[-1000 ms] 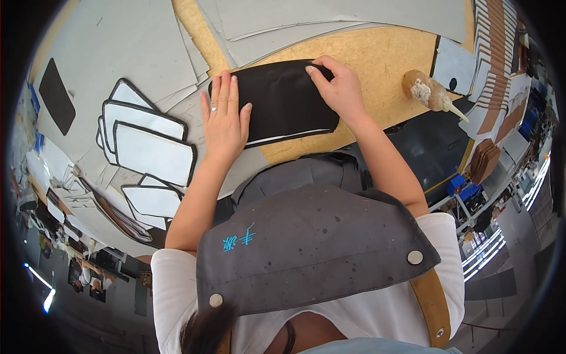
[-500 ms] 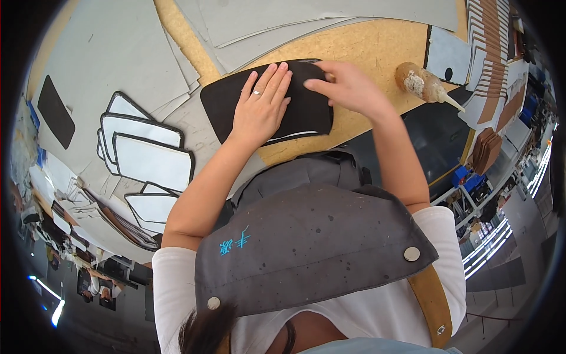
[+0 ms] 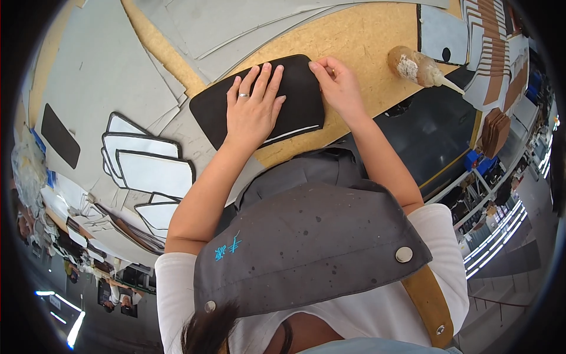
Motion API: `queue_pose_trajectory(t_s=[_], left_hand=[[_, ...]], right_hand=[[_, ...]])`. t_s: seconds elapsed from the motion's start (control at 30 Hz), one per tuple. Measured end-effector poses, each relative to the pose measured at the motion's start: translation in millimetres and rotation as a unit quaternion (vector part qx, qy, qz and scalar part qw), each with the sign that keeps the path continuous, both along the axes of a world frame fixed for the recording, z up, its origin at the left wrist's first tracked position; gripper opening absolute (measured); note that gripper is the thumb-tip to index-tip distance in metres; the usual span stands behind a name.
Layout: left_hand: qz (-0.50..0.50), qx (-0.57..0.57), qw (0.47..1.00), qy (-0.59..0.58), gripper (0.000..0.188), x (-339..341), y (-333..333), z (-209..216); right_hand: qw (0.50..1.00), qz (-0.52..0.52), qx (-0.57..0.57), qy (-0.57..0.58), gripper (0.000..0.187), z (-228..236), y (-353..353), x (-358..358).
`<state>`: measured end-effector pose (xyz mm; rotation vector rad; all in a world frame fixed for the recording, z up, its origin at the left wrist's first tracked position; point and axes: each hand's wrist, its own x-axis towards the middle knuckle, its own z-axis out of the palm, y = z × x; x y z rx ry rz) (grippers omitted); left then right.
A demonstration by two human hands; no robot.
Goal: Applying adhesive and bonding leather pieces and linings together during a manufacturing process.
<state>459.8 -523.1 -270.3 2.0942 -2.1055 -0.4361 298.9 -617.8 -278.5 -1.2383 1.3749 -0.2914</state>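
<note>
A black panel (image 3: 302, 97) with rounded corners, like a leather or fabric piece, lies in front of me. A thin white line shows along its near edge. My left hand (image 3: 253, 115) rests flat on the panel's left half, fingers stretched out and slightly spread, with a ring on one finger. At the panel's right edge, close to the far corner, my right hand (image 3: 339, 88) pinches the rim between thumb and bent fingers. Part of that edge is hidden by the fingers.
White panels with black borders (image 3: 154, 168) overlap at the left, near a small black piece (image 3: 61, 135). Grey sheets (image 3: 106, 65) cover the far left of the yellowish board (image 3: 354, 35). A glue bottle (image 3: 413, 66) lies on the right, nozzle pointing right. Brown pieces (image 3: 492, 71) are stacked beyond.
My right thumb has drawn back from over the panel to its right edge and closed toward the fingers. The far right corner now lies flatter. My left hand stays pressed on the panel.
</note>
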Motion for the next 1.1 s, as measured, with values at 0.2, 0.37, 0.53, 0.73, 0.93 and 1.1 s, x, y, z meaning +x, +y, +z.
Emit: queue_pose_trajectory(t_s=[0.2,0.37,0.53,0.73,0.93,1.1], left_hand=[[-0.006,-0.003,0.999,-0.038,0.050,-3.3,-1.8,-3.2],[-0.009,-0.004,0.998,-0.059,0.051,-5.2,-4.9,-4.2],[-0.011,-0.012,0.998,-0.060,0.051,-3.6,-9.5,-1.7],[-0.022,-0.005,0.998,-0.050,0.044,0.3,-13.4,1.0],[-0.024,-0.001,0.999,-0.034,0.047,-3.3,-14.6,5.6],[-0.056,0.012,0.998,-0.036,0.053,-9.0,-8.6,3.2]], right_hand=[[0.999,-0.006,-0.025,0.024,0.017,-2.6,2.5,2.6],[0.996,-0.010,-0.061,0.061,0.026,-2.7,5.0,4.6],[0.994,0.006,-0.081,0.076,0.025,0.8,3.9,6.1],[0.992,0.022,-0.084,0.091,0.023,5.8,1.6,8.2],[0.990,0.024,-0.085,0.109,0.025,7.9,-2.4,12.1],[0.985,0.045,-0.077,0.147,0.028,8.8,-7.0,14.2]])
